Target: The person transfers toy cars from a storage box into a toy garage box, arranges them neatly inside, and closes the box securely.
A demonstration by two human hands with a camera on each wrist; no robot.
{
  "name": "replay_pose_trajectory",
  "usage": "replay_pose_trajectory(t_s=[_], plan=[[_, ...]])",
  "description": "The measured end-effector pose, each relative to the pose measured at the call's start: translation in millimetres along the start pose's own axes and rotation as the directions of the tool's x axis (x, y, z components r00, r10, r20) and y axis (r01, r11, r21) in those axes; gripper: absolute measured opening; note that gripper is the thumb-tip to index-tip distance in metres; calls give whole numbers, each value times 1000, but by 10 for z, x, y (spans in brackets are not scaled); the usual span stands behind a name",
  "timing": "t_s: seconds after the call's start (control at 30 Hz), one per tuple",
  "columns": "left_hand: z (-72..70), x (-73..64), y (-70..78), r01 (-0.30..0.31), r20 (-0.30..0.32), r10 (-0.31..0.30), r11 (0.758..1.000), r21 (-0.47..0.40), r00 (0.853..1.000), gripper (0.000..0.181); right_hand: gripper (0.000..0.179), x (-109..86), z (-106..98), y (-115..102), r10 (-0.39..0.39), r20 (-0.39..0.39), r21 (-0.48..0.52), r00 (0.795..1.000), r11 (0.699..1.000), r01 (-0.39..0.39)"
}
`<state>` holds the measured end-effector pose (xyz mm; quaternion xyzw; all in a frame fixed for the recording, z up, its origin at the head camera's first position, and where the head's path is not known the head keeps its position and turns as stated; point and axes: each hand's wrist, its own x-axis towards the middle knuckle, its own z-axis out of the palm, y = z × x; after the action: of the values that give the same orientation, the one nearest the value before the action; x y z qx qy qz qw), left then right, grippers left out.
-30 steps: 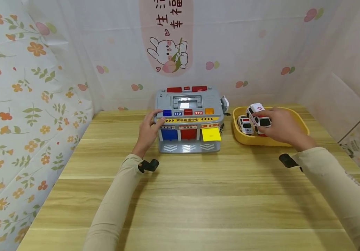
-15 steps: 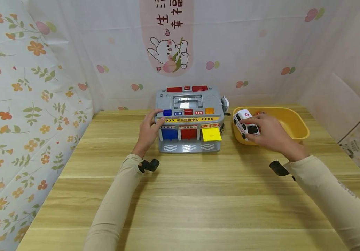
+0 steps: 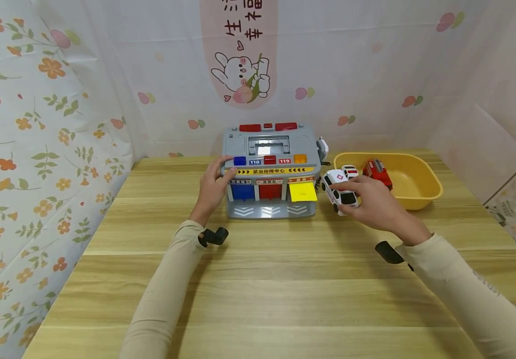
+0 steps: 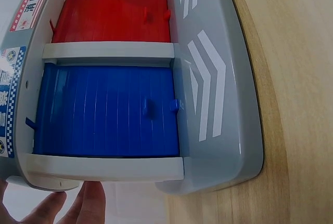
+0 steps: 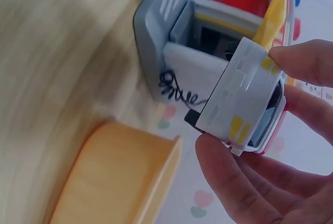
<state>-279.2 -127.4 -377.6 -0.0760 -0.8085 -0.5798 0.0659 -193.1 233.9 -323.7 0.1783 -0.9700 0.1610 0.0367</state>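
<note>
My right hand grips a white toy ambulance by its sides, thumb and fingers round it. It hangs between the garage and the basket's left front. In the right wrist view the ambulance shows its end nearest the camera, with yellow patches. My left hand holds the left end of a grey toy garage, thumb at the front roof edge. The blue door and red door are down. The yellow door is swung up, baring a dark bay.
A yellow basket stands right of the garage. Inside are a red toy fire truck and another white toy car. A black coiled cord hangs at the garage's right side. Wooden table spreads in front; a printed cloth hangs behind.
My right hand has lifted the ambulance out of the basket and carried it left, toward the garage. The fire truck has come into sight. My left hand stays on the garage.
</note>
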Motion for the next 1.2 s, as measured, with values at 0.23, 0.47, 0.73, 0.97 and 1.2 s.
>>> replay_pose_trajectory(t_s=[0.23,0.47,0.73,0.97,1.2], plan=[[-12,-13,62,20,10,-20,1000,-7,1000,40,46,-19,175,-38,-38,30,4,999,999,38],[-38,-215,433,37,26,-37,999,0,999,41,44,-27,380,-120,-89,23,31,996,996,89],[-40,-212,429,26,21,-27,999,19,999,41,46,-4,541,-283,-100,17,43,995,994,99],[-46,-204,418,23,26,-23,1000,-1,999,41,48,64,604,-352,-93,19,38,996,995,92],[-5,-59,148,31,17,-30,999,-12,999,42,48,128,666,-380,-73,16,33,997,997,73]])
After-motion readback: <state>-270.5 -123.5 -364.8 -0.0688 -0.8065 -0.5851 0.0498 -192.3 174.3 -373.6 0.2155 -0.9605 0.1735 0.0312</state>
